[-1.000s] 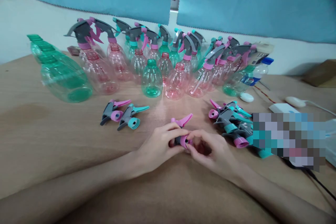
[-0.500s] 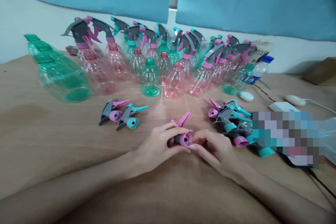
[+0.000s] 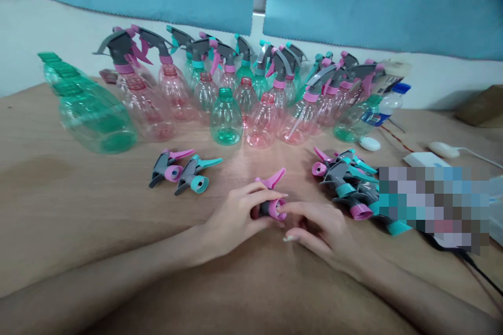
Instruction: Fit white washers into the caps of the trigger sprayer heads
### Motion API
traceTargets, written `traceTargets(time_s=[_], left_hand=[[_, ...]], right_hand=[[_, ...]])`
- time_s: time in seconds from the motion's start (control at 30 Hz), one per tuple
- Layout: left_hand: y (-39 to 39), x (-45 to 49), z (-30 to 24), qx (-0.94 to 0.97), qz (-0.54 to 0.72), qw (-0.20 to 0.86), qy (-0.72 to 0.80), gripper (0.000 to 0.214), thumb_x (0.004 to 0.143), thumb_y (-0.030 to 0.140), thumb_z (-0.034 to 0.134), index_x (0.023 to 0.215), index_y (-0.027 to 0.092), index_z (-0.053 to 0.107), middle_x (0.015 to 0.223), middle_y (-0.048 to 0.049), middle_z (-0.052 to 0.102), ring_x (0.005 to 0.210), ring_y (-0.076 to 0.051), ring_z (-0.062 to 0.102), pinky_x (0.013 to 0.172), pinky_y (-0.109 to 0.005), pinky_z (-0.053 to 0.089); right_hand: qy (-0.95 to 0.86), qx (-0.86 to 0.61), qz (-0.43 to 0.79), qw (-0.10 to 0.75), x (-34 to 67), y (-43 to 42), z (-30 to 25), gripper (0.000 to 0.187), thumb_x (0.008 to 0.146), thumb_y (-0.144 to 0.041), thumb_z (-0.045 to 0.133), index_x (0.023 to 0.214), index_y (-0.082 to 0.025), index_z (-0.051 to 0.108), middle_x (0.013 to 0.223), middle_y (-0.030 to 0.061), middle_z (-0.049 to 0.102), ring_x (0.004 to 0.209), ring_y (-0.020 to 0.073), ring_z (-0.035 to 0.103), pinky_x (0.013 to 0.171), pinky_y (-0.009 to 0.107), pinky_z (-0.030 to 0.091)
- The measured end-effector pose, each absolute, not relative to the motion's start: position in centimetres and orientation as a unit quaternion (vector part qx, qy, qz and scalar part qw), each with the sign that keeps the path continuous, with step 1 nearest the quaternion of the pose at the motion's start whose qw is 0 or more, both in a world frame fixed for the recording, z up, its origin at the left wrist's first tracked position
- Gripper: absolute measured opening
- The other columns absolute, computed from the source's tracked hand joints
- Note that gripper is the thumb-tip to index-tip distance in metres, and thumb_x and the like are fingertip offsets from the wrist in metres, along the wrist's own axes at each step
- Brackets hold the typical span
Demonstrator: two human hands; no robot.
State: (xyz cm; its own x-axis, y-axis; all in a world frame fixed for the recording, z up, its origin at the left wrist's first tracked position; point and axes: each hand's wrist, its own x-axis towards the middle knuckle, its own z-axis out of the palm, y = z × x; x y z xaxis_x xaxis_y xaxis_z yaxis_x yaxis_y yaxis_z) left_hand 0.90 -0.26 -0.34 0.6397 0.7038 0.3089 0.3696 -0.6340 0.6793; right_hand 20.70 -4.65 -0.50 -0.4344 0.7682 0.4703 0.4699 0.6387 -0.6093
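Observation:
My left hand (image 3: 236, 214) grips a grey and pink trigger spray head (image 3: 271, 182) just above the table, its pink collar's opening turned to the right. The index fingertip of my right hand (image 3: 324, 225) pokes into that collar, while the thumb stands apart below it; nothing is held in this hand. Left of them lie a grey-pink spray head (image 3: 173, 172) and a grey-teal spray head (image 3: 199, 184). On the right is a heap of loose spray heads (image 3: 346, 189), close to my right hand.
Behind, several green bottles (image 3: 226, 120) and pink bottles (image 3: 260, 124) stand in rows, some with spray heads fitted. To the right are a water bottle (image 3: 389, 104) with a blue cap, a white oval object (image 3: 370, 144), cables and a blurred-out patch (image 3: 432, 209).
My right index finger has moved left into the pink collar, and the right thumb has come away from its lower rim. My left hand keeps its hold on the spray head.

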Motion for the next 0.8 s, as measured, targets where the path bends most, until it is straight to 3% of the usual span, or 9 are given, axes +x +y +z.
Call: traceTargets(time_s=[0.27, 0.57, 0.8], left_hand=[[-0.20, 0.88, -0.32, 0.851, 0.283, 0.305, 0.319, 0.029, 0.082, 0.026, 0.066, 0.110, 0.021, 0.063, 0.100, -0.0040, 0.062, 0.077, -0.014, 0.059, 0.070, -0.028, 0.051], [-0.38, 0.81, -0.22, 0.843, 0.311, 0.300, 0.320, 0.033, 0.081, 0.021, 0.067, 0.114, 0.022, 0.062, 0.102, -0.0027, 0.063, 0.090, -0.017, 0.060, 0.081, -0.030, 0.050], [-0.47, 1.12, 0.40, 0.825, 0.308, 0.328, 0.342, 0.030, 0.081, 0.013, 0.066, 0.109, 0.020, 0.065, 0.097, 0.0003, 0.063, 0.074, -0.012, 0.058, 0.074, -0.024, 0.049]], right_hand=[[-0.812, -0.444, 0.158, 0.344, 20.74, -4.57, -0.73, 0.027, 0.094, -0.038, 0.044, 0.103, -0.019, 0.061, 0.076, 0.0025, 0.070, 0.057, 0.0122, 0.060, 0.056, 0.024, 0.047], [-0.822, -0.424, 0.143, 0.353, 20.67, -4.44, -0.41, 0.024, 0.093, -0.038, 0.049, 0.095, -0.017, 0.062, 0.065, -0.0007, 0.064, 0.052, 0.0106, 0.056, 0.052, 0.022, 0.043], [-0.819, -0.395, 0.215, 0.356, 20.44, -4.72, -0.56, 0.028, 0.091, -0.037, 0.053, 0.112, -0.020, 0.059, 0.071, -0.0013, 0.066, 0.050, 0.0087, 0.052, 0.052, 0.019, 0.044]])
